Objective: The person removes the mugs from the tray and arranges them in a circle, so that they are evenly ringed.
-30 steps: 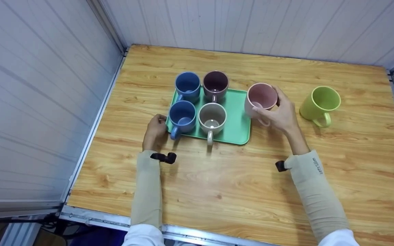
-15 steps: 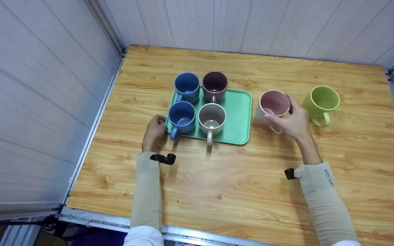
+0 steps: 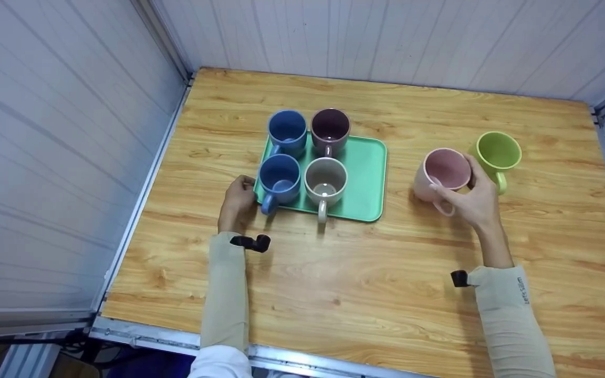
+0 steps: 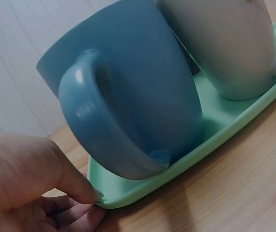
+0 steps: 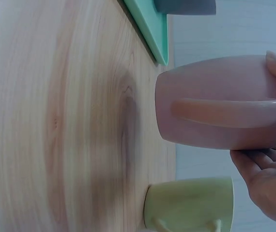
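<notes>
My right hand (image 3: 476, 202) grips a pink mug (image 5: 215, 84) near its rim, thumb on one side and fingers on the other. In the right wrist view the mug hangs just off the wooden table. My left hand (image 3: 238, 202) pinches the near-left corner of a green tray (image 4: 128, 195), thumb on the rim and fingers below. On the tray stand a blue mug (image 3: 280, 181) close to that hand, another blue mug (image 3: 287, 131) behind it, a dark purple mug (image 3: 330, 128) and a beige mug (image 3: 325, 181). The tray's right part shows bare.
A yellow-green mug (image 3: 498, 152) stands on the table (image 3: 329, 294) just beyond my right hand, partly covered by it in the head view. Pale panels (image 3: 302, 42) rise at the back and both sides. A metal edge (image 3: 145, 336) runs along the front.
My right hand has carried the pink mug from the tray's right edge rightward and toward me, near the yellow-green mug. My left hand and the tray have stayed in place.
</notes>
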`<state>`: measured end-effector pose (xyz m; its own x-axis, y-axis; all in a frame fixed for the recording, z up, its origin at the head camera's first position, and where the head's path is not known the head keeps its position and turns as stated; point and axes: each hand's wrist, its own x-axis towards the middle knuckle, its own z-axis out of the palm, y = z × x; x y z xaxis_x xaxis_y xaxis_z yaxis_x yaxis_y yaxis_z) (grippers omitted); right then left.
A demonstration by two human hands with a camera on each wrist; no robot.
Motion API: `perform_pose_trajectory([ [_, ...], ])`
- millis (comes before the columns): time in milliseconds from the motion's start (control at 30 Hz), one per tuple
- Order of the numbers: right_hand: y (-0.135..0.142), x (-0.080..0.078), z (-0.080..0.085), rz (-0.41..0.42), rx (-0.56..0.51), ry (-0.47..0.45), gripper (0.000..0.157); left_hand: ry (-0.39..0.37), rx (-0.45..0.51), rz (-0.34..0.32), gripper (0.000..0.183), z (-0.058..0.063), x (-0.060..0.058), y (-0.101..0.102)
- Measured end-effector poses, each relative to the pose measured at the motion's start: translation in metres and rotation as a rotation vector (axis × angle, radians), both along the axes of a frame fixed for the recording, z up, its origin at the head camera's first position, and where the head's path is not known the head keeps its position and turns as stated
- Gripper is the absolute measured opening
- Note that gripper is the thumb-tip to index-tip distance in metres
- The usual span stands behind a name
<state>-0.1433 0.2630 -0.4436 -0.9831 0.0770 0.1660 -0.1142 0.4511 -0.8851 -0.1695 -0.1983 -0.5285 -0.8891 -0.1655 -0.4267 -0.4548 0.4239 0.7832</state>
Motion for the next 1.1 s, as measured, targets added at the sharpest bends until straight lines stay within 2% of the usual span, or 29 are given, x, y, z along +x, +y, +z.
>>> perform_pose_trajectory([
  [200,0.007,0.006,0.001,-0.037,0.005,-0.003,0.076,-0.008,-0.004,0.002,0.033,0.001,0.002,0.001],
  [333,0.011,0.011,0.002,-0.062,0.002,-0.036,0.08,-0.015,-0.001,0.006,0.033,0.0,0.001,0.001],
  [533,0.025,0.015,-0.004,-0.11,0.016,-0.04,0.078,-0.002,0.011,0.019,0.033,0.0,0.002,0.002],
  [767,0.042,0.021,-0.014,-0.202,0.034,-0.112,0.081,-0.003,0.011,0.016,0.032,0.001,0.001,0.001],
  [967,0.043,0.028,-0.01,-0.21,0.006,-0.084,0.077,-0.007,0.033,0.021,0.03,0.0,0.001,0.001],
  [1100,0.047,0.03,-0.014,-0.233,0.025,-0.074,0.074,0.01,-0.02,-0.007,0.031,-0.001,0.0,0.001],
])
